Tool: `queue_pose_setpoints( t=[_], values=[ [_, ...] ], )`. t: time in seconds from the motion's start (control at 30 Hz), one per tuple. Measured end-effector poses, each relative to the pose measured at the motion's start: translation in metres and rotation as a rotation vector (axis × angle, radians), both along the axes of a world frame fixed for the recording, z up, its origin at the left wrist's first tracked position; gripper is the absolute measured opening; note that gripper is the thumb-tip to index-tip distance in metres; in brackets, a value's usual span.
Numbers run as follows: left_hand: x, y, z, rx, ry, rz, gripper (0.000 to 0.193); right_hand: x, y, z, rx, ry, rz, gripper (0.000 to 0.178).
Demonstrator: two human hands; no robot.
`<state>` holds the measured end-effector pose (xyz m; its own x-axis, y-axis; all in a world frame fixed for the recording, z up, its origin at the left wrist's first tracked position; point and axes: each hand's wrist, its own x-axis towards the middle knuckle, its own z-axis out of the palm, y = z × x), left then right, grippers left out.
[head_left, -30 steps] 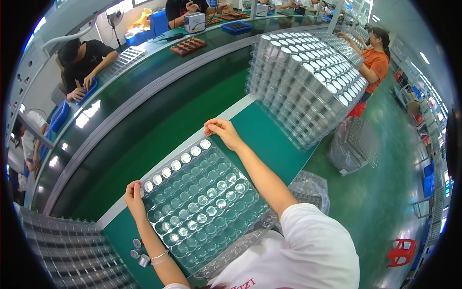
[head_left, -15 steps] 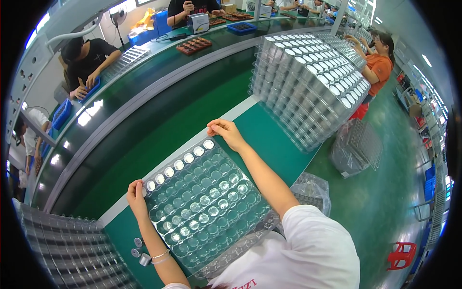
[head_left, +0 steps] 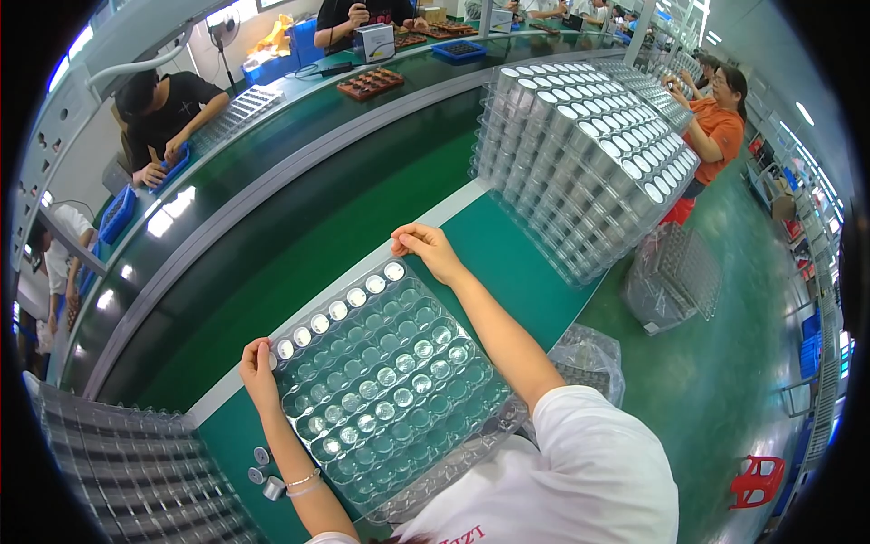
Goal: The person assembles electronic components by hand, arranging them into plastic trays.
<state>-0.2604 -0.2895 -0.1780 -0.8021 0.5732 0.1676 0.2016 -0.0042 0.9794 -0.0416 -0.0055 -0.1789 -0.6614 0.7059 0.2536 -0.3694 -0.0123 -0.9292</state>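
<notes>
A clear plastic tray (head_left: 381, 363) with rows of round pockets lies tilted across the green table in front of me. Along its far edge runs a row of white-topped metal cylinders (head_left: 338, 310); the other pockets show no cylinders. My left hand (head_left: 260, 376) is closed on the tray's far left corner, beside the end cylinder, which it partly hides. At the far right corner my right hand (head_left: 428, 252) pinches the tray's edge, thumb against fingers. Several loose metal cylinders (head_left: 272, 488) are on the table by my left forearm.
A tall stack of filled trays (head_left: 580, 163) stands at the right end of the green table (head_left: 507, 240). More stacked trays (head_left: 136, 462) are at lower left. Beyond runs a dark green conveyor (head_left: 272, 227). Bagged trays (head_left: 666, 281) and a red stool (head_left: 758, 480) are on the floor; co-workers sit opposite.
Both my hands and the tray stay almost where they were. In the background at right, the person in orange has shifted slightly and moved their arms.
</notes>
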Motion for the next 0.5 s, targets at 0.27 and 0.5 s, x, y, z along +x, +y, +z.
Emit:
queue_pose_setpoints(
  t=[0.27,0.5],
  values=[
    [0.0005,0.0021,0.0002,-0.017,0.015,0.005,0.015,0.0018,-0.0001,0.0027,-0.011,0.008,-0.009,0.015],
    [0.0022,-0.0004,0.002,-0.017,-0.007,0.03,0.015,-0.0018,0.0016,-0.0019,0.017,-0.01,-0.011,0.017]
  ],
)
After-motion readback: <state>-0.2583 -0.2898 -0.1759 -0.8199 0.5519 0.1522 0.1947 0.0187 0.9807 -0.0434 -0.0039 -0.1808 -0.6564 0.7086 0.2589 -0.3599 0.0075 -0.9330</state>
